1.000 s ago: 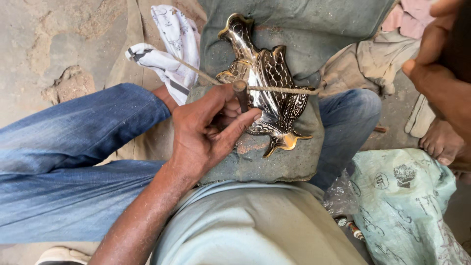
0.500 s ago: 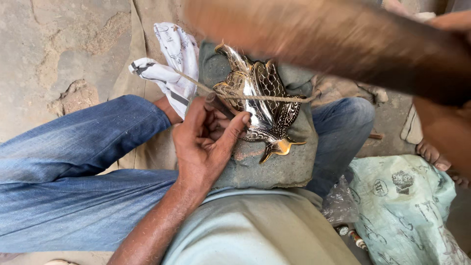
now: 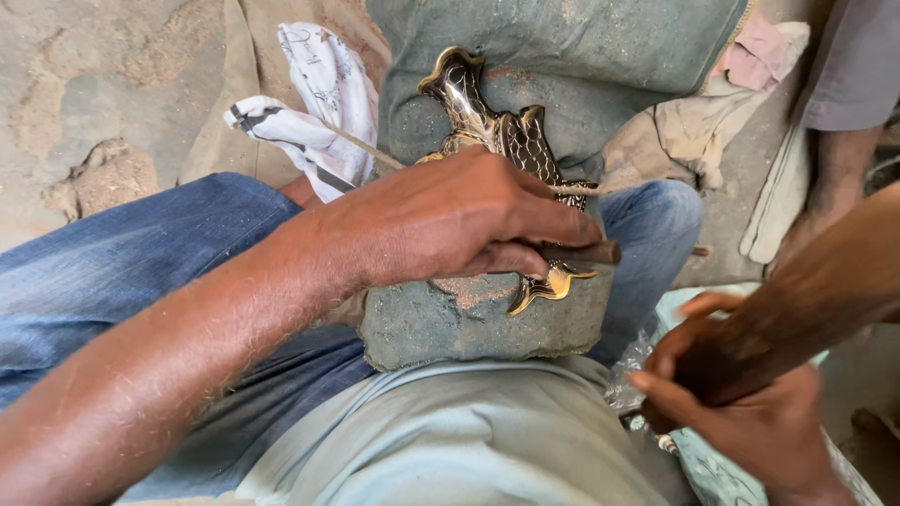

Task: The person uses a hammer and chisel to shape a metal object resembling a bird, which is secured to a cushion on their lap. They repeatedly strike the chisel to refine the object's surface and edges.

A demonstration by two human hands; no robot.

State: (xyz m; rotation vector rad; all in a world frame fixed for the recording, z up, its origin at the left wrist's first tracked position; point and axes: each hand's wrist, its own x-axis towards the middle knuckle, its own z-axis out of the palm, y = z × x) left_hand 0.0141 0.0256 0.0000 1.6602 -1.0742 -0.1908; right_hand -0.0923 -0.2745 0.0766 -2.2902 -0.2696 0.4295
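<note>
On my lap, my left hand (image 3: 450, 220) is pressing down over the brass fish (image 3: 497, 141) on the grey cushion (image 3: 450, 323), fingers gripping a dark tool (image 3: 586, 253). My right hand (image 3: 741, 412) is hanging half-curled beside the plastic bag (image 3: 712, 468); whether it is holding anything, I cannot tell.

Golden brass on the fish-shaped ornament (image 3: 506, 141), its body covered in a dark scale pattern with bright yellow edging, and the tail fins at the centre of the frame shine plain gold. Under it, a dusty grey-green cushion (image 3: 469, 319), speckled, with a patch of reddish-brown powder on its top. Upper left, a white cloth (image 3: 314, 112) with thin black lines and scribbled markings. Faded blue denim on the jeans (image 3: 112, 272) across the left side. Pale grey-green shirt (image 3: 450, 440) along the bottom. Lower right, a light mint-green bag (image 3: 722, 468) with darker green print. The floor (image 3: 94, 94) is sandy beige, blotchy.
</note>
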